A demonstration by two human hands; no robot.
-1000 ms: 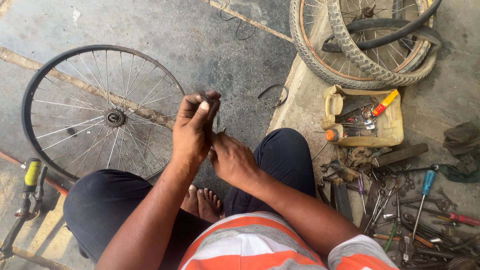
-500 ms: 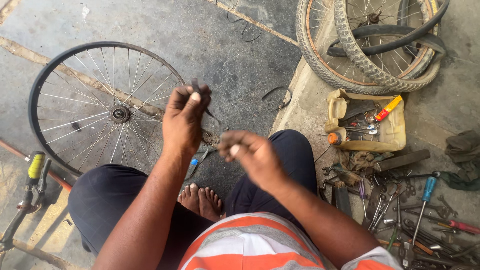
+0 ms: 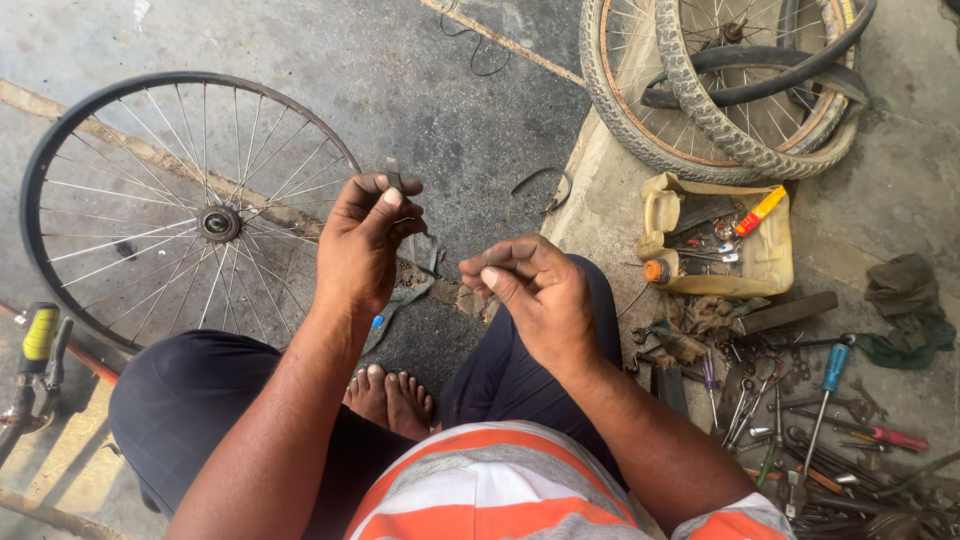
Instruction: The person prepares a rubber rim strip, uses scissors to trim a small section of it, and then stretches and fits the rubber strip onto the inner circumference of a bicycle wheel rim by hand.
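Two hands meet in front of the squatting person's knees, each pinching something small. The left hand (image 3: 365,245) is raised a little farther from the body, thumb pressed against forefinger; its grip is closed on a thin, dark metal piece (image 3: 392,172) whose short end sticks up above the fingertips, its long axis roughly upright. What exactly that piece is cannot be told at this size. The right hand (image 3: 540,290) sits just to the right and slightly nearer the body, fingers curled and thumb tip pinched shut against them; whatever it holds is hidden inside the pinch. The two grips are near each other but apart, with a gap of floor showing between them.

Below that gap, on the concrete floor (image 3: 470,110), lies a pair of pliers with blue handles (image 3: 400,290), nearer to the left hand. A bare spoked wheel rim (image 3: 190,215) lies flat at far left, behind the left wrist. To the right, a cut-open yellow can of tools (image 3: 720,240) stands among scattered screwdrivers (image 3: 825,400).
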